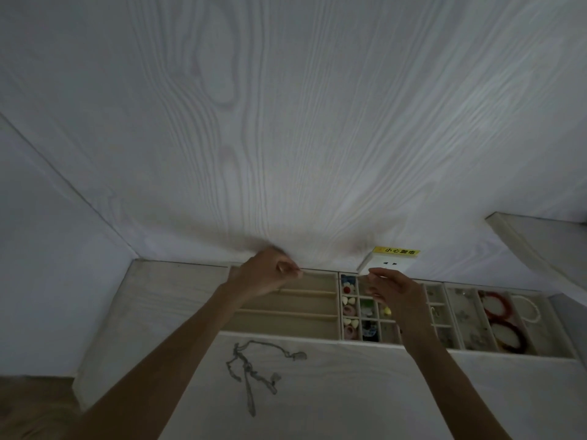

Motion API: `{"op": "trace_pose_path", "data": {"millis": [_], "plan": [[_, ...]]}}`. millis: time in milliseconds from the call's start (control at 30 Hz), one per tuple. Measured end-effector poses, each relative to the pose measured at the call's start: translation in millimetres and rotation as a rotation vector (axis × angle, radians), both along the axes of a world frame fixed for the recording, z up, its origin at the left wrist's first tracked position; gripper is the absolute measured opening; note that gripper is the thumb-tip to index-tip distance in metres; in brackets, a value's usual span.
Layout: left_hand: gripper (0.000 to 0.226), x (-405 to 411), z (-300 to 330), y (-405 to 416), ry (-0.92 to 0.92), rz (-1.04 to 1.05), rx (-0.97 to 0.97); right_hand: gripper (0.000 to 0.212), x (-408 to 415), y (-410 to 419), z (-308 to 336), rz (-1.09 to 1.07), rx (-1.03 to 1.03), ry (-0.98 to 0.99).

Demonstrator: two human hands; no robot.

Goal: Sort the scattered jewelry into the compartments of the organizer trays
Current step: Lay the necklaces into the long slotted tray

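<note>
Three organizer trays stand in a row against the wall. The left tray (317, 325) has long slots. The middle tray (358, 315) has small cells with flower and heart pieces. The right tray (546, 315) holds red bracelets (505, 315) and a white bead bracelet (309, 312). My left hand (265, 276) hovers over the left tray's far edge, its curled fingertips pinched together. My right hand (395, 292) is over the middle tray, thumb and forefinger pinched. Both seem to pinch a fine chain too thin to see. Tangled necklaces (251, 369) lie on the table in front of the trays.
A white wall socket (386, 265) with a yellow label sits just behind the trays. The wood-grain wall fills most of the view. A white ledge (540, 246) juts out at the right. The table's left edge (104, 328) drops off to the floor.
</note>
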State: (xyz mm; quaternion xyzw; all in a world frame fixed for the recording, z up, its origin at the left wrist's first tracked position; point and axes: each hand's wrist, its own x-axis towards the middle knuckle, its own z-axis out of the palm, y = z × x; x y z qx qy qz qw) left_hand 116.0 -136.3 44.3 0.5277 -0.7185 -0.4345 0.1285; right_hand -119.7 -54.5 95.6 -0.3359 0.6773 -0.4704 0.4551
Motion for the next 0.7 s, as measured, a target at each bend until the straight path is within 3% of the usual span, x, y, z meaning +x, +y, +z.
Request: {"op": "trace_pose_path", "data": {"millis": [200, 500, 700], "plan": [[0.018, -14.2, 3.3, 0.8, -0.12, -0.023, -0.133, 0.012, -3.1, 4.5, 11.1, 0.084, -0.014, 0.1], [0.026, 5.6, -3.7, 16.0, -0.252, 0.003, -0.174, 0.016, 29.5, -20.2, 48.9, 0.448, -0.151, 0.418], [0.05, 1.8, 18.9, 11.3, -0.085, -0.107, -0.057, 0.008, 57.3, -37.8, 57.2, 0.547, -0.223, 0.54]]}}
